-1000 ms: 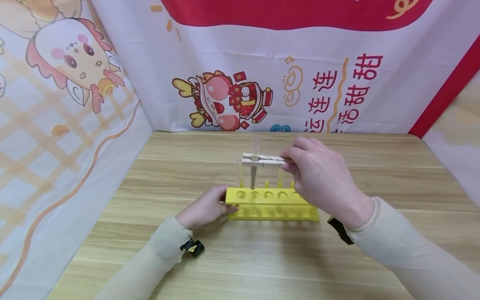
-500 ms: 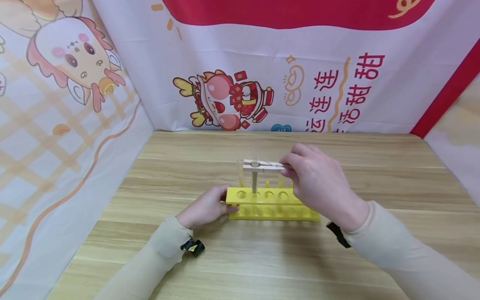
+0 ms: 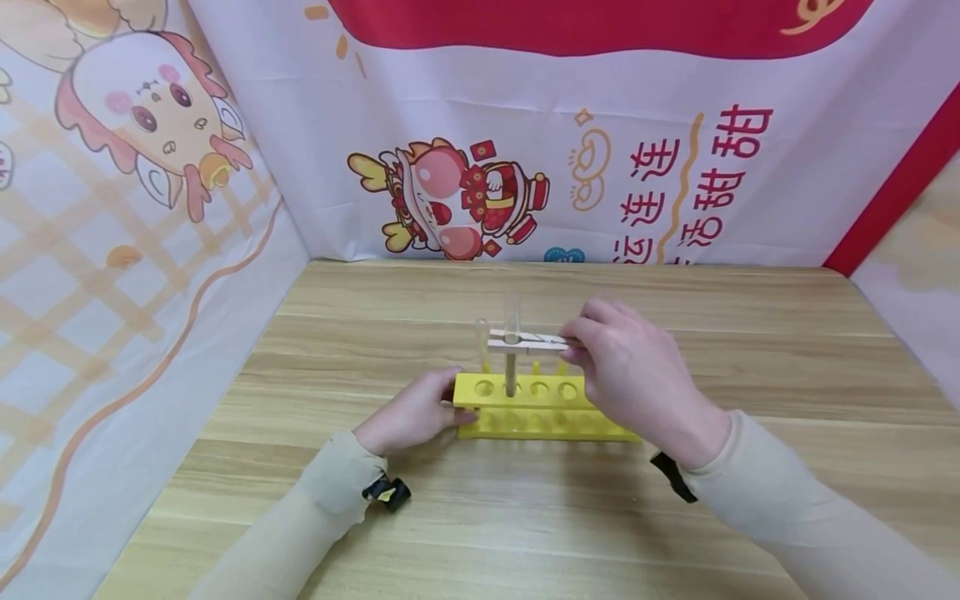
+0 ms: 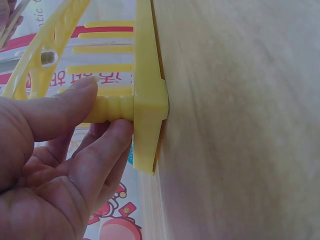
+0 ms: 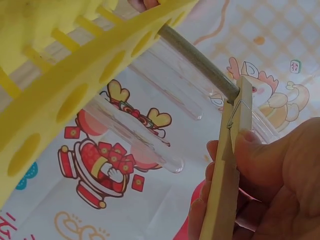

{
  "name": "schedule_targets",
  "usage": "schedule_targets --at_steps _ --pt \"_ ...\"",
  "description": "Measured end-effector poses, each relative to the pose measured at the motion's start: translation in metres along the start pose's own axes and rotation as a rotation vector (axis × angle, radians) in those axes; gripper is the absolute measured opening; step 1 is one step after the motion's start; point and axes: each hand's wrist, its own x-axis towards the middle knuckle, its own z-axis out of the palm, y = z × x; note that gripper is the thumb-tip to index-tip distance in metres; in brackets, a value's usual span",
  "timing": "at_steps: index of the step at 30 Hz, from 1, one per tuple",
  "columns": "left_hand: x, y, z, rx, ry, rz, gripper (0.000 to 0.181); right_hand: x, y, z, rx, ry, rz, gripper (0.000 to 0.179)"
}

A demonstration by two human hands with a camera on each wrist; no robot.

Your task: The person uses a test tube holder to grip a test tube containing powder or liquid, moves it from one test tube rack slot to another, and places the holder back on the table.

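My right hand (image 3: 637, 371) grips a wooden test tube clamp (image 3: 543, 342), whose tips hold a glass test tube (image 3: 512, 373) upright. Dark greyish liquid fills the tube's lower part, and in the right wrist view this grey length (image 5: 200, 62) runs from the clamp into a hole. That hole is second from the left in the top of a yellow test tube rack (image 3: 540, 403). At the rack's left end is my left hand (image 3: 416, 412). In the left wrist view its thumb and fingers pinch the ridged yellow end post (image 4: 112, 108) above the base.
Two clear test tubes stand bottom-up along the rack's back row, one (image 3: 482, 337) at the left and another (image 5: 145, 142) farther along. The rack rests on a wood-grain table (image 3: 360, 333). A printed cloth (image 3: 465, 100) hangs behind.
My right hand has moved down with the clamp and test tube, and the tube's bottom has gone from above the rack into the hole. My left hand keeps its place on the rack.
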Motion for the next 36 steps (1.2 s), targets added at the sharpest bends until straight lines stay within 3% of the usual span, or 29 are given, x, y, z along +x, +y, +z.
schedule_targets --at_steps 11,36 --pt "0.001 0.0 0.0 -0.009 -0.002 -0.015 0.031 -0.004 0.002 0.01 0.004 -0.035 0.033 0.007" --pt "0.0 0.002 -0.001 0.004 -0.011 -0.012 0.034 -0.021 0.008 0.04 0.027 -0.01 0.024 0.008"
